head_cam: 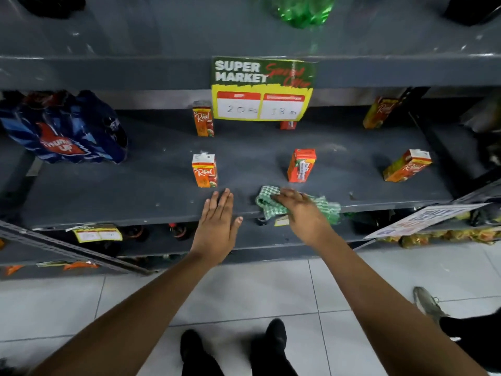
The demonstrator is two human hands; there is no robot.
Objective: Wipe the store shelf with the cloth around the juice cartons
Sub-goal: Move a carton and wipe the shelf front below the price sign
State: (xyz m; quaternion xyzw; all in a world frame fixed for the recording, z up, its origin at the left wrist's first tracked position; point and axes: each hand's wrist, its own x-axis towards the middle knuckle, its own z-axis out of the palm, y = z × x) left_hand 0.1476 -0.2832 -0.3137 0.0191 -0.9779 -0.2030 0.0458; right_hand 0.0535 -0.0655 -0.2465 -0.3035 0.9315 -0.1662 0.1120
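Note:
A green-and-white checked cloth (268,202) lies crumpled at the front edge of the dark grey shelf (135,185). My right hand (301,210) presses flat on the cloth, fingers extended. To its left, my left hand (218,221) rests flat on the shelf's front edge, fingers straight. Several orange juice cartons stand on the shelf: one (204,170) just beyond my left hand, one (301,165) behind the cloth, one (408,166) tilted at the right, and others (203,118) (381,112) further back.
A blue shrink-wrapped pack of bottles (65,127) sits at the shelf's left. A price sign (261,89) hangs from the shelf above, hiding part of a back carton (288,125). A green bottle (299,9) stands on the upper shelf. Another person's shoe (428,303) is on the tiled floor at right.

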